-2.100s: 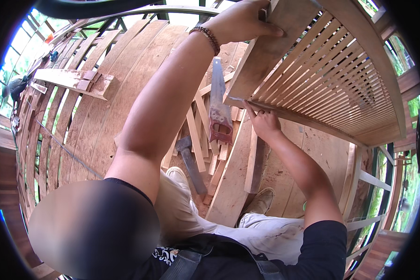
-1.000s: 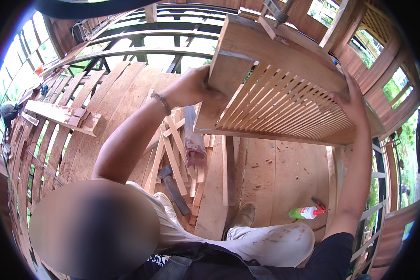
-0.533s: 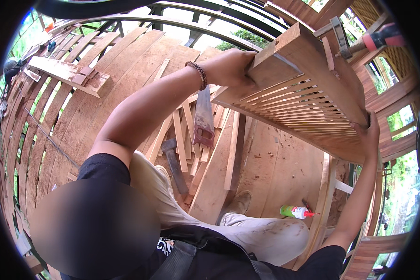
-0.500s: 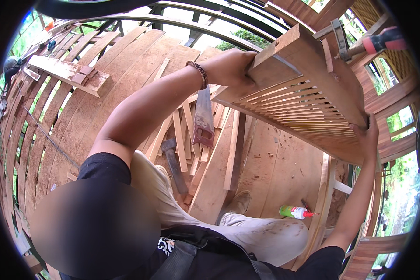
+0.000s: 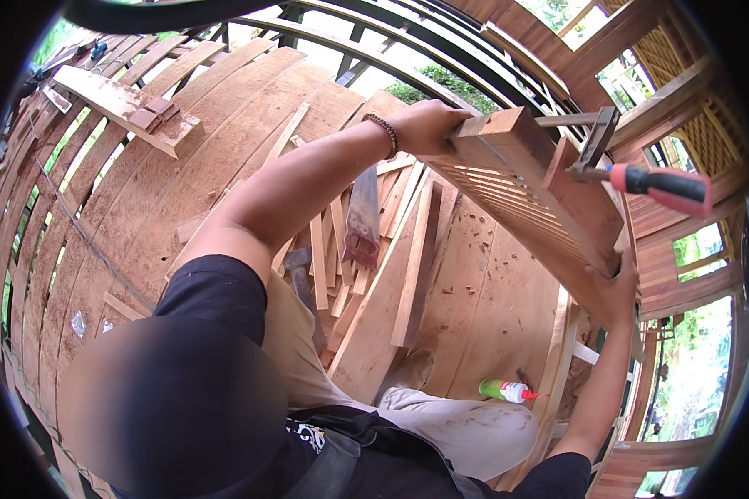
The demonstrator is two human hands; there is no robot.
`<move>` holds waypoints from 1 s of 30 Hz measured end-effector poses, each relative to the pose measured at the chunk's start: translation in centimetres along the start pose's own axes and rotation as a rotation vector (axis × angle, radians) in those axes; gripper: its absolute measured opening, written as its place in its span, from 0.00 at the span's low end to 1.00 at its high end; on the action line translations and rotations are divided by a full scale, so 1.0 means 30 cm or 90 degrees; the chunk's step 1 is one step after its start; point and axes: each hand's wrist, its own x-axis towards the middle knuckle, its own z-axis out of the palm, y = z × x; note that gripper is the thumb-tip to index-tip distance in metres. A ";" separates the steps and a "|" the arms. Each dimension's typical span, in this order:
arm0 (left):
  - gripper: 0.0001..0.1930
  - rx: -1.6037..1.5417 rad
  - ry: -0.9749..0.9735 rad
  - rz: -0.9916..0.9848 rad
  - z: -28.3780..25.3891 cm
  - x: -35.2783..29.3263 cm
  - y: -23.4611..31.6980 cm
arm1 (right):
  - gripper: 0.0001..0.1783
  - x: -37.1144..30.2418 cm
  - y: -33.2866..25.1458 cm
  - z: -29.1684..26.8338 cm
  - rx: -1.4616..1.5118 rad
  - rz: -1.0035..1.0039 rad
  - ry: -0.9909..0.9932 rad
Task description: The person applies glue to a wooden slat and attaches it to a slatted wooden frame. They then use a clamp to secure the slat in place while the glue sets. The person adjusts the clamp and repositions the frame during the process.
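Between my two hands a wooden frame with a row of thin slats (image 5: 528,179) is held up at a tilt. My left hand (image 5: 434,129), with a beaded bracelet at the wrist, is closed round its far left end. My right hand (image 5: 614,293) grips the near right end, its fingers partly hidden behind the wood. A bar clamp with a red and black handle (image 5: 662,187) is fastened on the frame's outer side, beside a small wooden block.
On the plank floor (image 5: 175,158) lie a handsaw (image 5: 363,220), a hammer (image 5: 304,274) and several loose wood strips (image 5: 318,262). A green and white glue bottle (image 5: 508,390) rests by my knee. A long beam (image 5: 129,108) lies at the far left; wooden wall framing (image 5: 682,287) rises on the right.
The slatted frame has turned, showing its slats more edge-on and more of its clamped side. The clamp handle has swung lower, and both hands have moved with the frame, still gripping it.
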 end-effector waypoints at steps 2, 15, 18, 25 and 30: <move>0.23 -0.011 -0.007 -0.006 0.038 0.005 -0.031 | 0.26 -0.022 -0.024 0.028 0.010 -0.050 -0.017; 0.25 0.040 -0.026 0.017 0.172 -0.175 -0.286 | 0.38 -0.244 -0.096 0.407 0.017 -0.203 -0.063; 0.27 0.005 -0.033 0.035 0.201 -0.200 -0.327 | 0.44 -0.321 -0.110 0.511 0.002 -0.216 -0.050; 0.27 0.069 -0.030 0.090 0.221 -0.221 -0.319 | 0.51 -0.457 -0.131 0.709 -0.010 -0.209 -0.096; 0.31 0.116 -0.089 0.081 0.267 -0.249 -0.322 | 0.51 -0.494 -0.101 0.792 -0.019 -0.224 -0.083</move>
